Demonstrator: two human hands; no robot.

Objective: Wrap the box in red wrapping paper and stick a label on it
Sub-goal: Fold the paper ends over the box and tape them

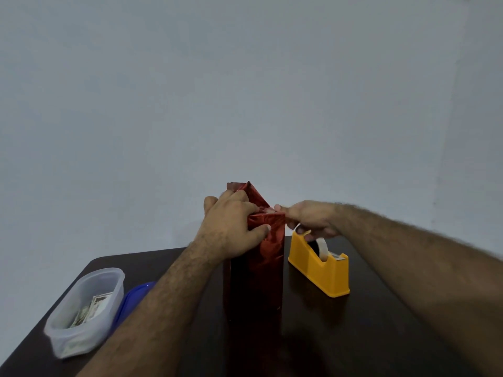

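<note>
Centrally on the dark table (pixel 381 336) stands the box (pixel 255 270), upright on its end and already sheathed in glossy red wrapping paper (pixel 268 248). At its top the paper is only partly folded: a pointed flap (pixel 249 190) rises above the box at twelve o'clock, while the nearer flap is pressed down across the upper end.

The left hand (pixel 231 229) grips the top of the box from nine o'clock, its fingers curled over the folded paper and the thumb pressing against the near face just below the upper edge. The right hand (pixel 310 219) comes in from three o'clock, its fingers pinched together at the top right corner of the box, touching the paper; whether a strip of tape lies between those fingers cannot be told, as the spot is small and blurred.

Just beside the box at three o'clock sits a yellow tape dispenser (pixel 319 265) with a pale roll of tape (pixel 322 247) in its cradle, partly under the right hand.

Towards eight o'clock, well apart from the box, a clear plastic tub (pixel 87 311) holds printed paper slips (pixel 91 311), too small to read. A blue lid (pixel 134 297) lies against the tub's far side, partly hidden by the left forearm.
</note>
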